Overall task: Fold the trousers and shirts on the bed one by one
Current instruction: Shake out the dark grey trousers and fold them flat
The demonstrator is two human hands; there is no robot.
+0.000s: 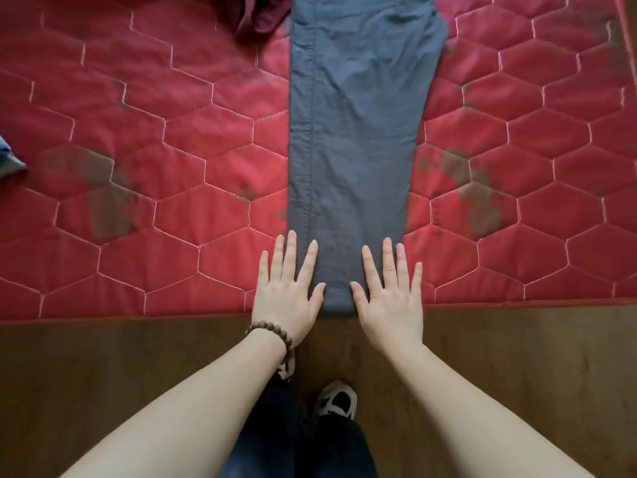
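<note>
Nearest to the camera were the person's own legs in dark trousers and one shoe, black and white, standing on a brown wooden floor; both bare forearms reached forward from the lower corners of the view. On the left wrist there was a bracelet of brown beads.

The left hand lay flat with the palm down and the fingers straight and spread; it held nothing; its thumb and first fingers were pressing on the left side of the trousers' near end, and the outer fingers rested on the bed cover. The right hand lay in the same way on the right side, flat and spread, holding nothing; its thumb and the inner fingers touched the cloth, and the little finger was over the red cover. The two thumbs pointed toward each other, with a narrow strip of cloth between them.

The grey-blue trousers lay stretched out on the bed, the legs put one upon the other in one long band; the narrow end was at the near edge of the bed under the hands, and the wider part ran away to the top of the view. A stitched seam ran along the left side.

The bed had a red quilted cover with a pattern of hexagons in pale thread, and some darker stains. At the far edge, just left of the trousers, lay a crumpled dark red garment; at the left border a small piece of blue-grey cloth was visible.
</note>
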